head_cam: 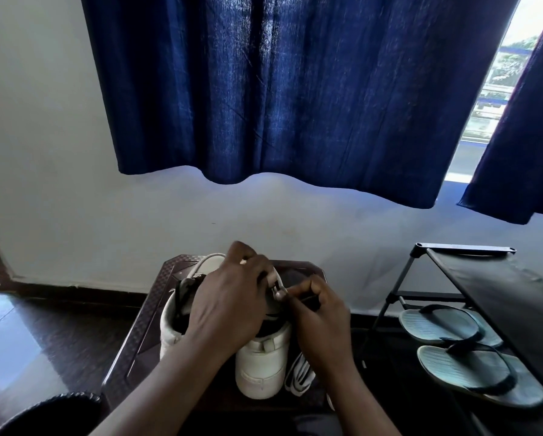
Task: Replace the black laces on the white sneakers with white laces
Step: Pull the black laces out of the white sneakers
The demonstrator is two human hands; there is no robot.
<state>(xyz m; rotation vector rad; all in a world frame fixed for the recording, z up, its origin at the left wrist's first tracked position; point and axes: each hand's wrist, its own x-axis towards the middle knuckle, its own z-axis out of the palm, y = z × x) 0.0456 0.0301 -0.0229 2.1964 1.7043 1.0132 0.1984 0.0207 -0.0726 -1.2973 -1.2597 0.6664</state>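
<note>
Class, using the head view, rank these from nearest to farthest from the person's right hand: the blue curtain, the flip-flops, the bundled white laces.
1. The white laces: just below the right hand, beside the sneaker.
2. The flip-flops: off to the right, on the rack.
3. The curtain: hanging high up, behind everything else.

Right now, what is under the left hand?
The left hand grips a white sneaker. Its heel shows, and a black lace pinched by the right hand. The sneaker's laced front is covered.
</note>
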